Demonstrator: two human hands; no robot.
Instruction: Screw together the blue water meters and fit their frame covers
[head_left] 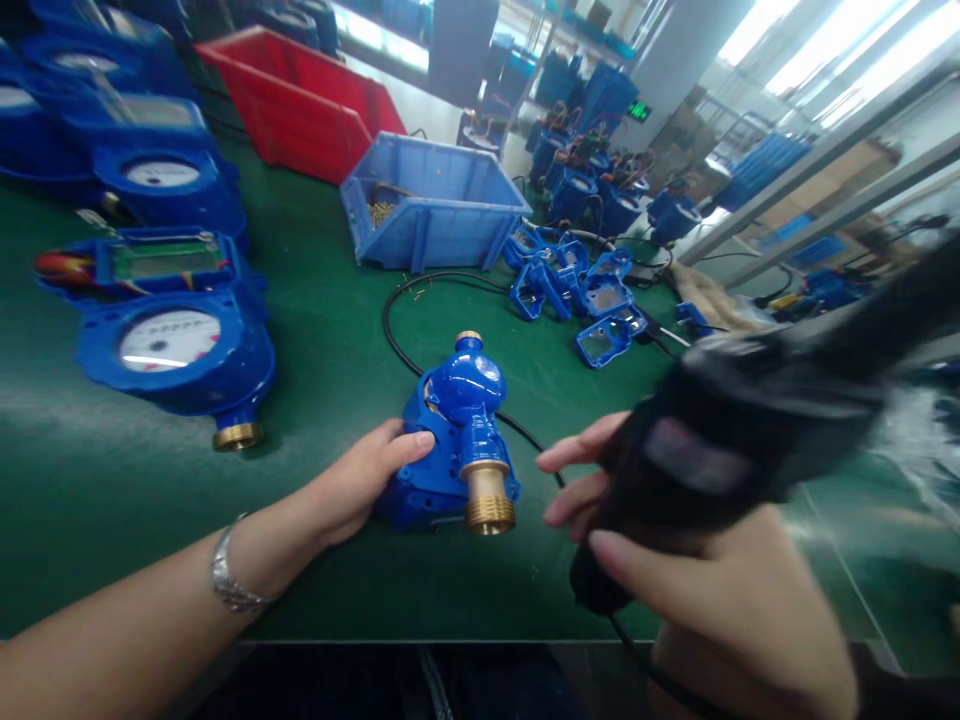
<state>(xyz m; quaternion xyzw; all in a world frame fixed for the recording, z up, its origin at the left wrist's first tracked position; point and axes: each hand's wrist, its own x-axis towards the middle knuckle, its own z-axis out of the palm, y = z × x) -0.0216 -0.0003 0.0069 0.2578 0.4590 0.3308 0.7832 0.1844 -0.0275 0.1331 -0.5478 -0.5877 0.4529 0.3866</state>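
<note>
A blue water meter (469,430) lies on the green tabletop with its dial out of sight and a brass threaded end pointing toward me. My left hand (379,465) grips its left side, thumb on top of the blue housing. To the right, my right hand (720,590) is wrapped around the handle of a black corded power tool (697,450), raised above the table. Motion blurs the tool, and its exact kind is unclear. Its cord hangs down past my wrist. A black cable (397,330) curves across the table behind the meter.
At left stand several blue water meters (172,340) with dials up. Behind are a red bin (292,100) and a light-blue bin (457,225) holding small brass screws. Blue frame-like covers (600,300) lie piled at right. The table's front edge (450,641) runs near me.
</note>
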